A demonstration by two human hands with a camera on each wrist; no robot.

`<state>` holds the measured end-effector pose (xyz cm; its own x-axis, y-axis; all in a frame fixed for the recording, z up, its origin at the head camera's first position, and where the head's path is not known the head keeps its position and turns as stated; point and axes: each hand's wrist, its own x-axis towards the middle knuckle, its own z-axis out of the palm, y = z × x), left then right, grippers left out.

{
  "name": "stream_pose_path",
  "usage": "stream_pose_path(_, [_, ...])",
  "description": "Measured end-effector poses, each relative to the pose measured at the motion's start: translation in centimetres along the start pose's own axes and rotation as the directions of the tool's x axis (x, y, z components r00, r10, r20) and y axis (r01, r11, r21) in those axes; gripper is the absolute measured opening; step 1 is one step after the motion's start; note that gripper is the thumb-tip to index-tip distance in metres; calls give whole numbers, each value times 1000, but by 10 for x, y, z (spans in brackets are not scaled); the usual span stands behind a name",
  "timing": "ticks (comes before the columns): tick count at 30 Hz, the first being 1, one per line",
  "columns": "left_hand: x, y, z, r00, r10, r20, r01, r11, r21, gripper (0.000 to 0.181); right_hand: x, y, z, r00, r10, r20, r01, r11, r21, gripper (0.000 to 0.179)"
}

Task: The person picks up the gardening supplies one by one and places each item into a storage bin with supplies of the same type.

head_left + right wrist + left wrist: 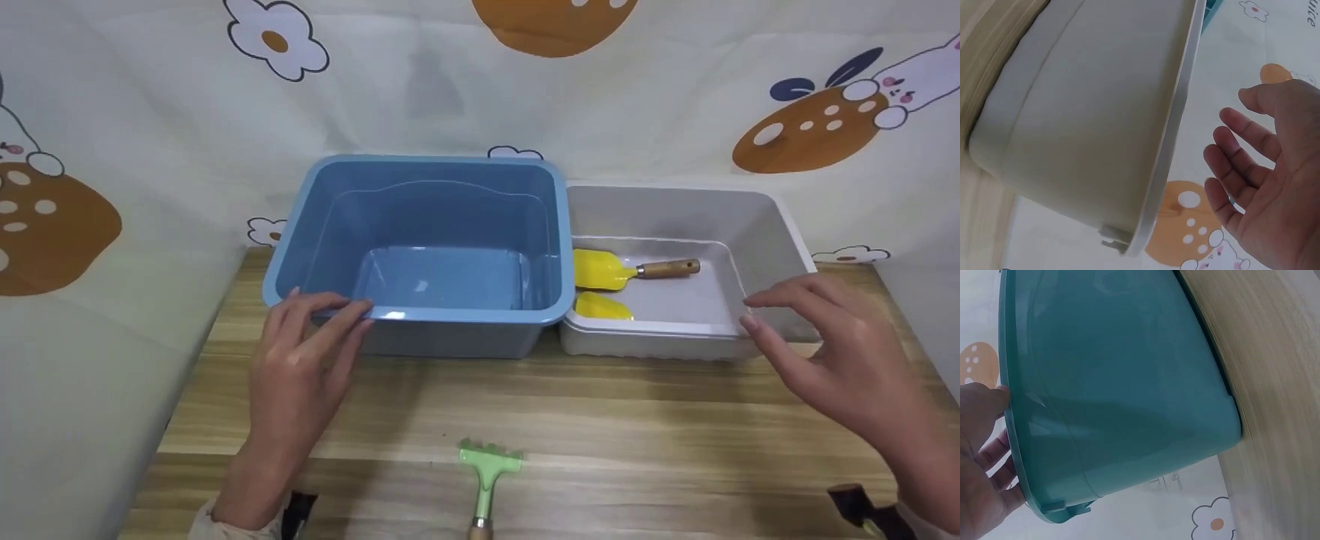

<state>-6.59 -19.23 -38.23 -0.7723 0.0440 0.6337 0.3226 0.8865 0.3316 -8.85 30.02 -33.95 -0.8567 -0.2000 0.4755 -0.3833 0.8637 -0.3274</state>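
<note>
A blue plastic bin (420, 315) stands on the table, its inside bare. My left hand (304, 360) is at its front left rim; in the left wrist view the thumb (1000, 398) lies against the outer side and the fingers reach behind the rim. Beside it on the right is a light grey bin (667, 330). Inside that lie a yellow hand trowel (602, 270) with a wooden handle and a second yellow blade (602, 306), partly hidden by the front wall. My right hand (847, 352) hovers by the grey bin's front right corner, fingers loosely bent, holding nothing, apart from the rim in the right wrist view.
A small green hand rake (487, 465) lies on the wooden table (615, 427) in front of the bins, its handle cut off by the frame's lower edge. A patterned cloth (412, 75) hangs behind and at both sides.
</note>
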Motion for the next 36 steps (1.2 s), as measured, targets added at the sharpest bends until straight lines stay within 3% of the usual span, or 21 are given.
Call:
stream_pose_path(8, [-3,-3,0,1000,-7,-4,7,1000,-4,26,-21,9,11,992,44,-116,-37,997,63,30])
stream_pose_path(14, [-5,-5,1,999,7,-33,-8,999,-45,22,-29,13,20,989,32,-142,-22,997,69,33])
stream_pose_path(19, [-5,-5,0,1000,15,-15,-15,1000,-13,24,-34,15,25,986,62,-156,-54,997,54,32])
stream_pose_path(30, [-3,-4,1,1000,16,1,-16,1000,11,23,-37,22,32,985,51,-162,-45,998,40,36])
stream_pose_path(36, [-2,-1,2,1000,20,2,-20,1000,17,24,-38,28,39,971,71,-230,-58,996,63,33])
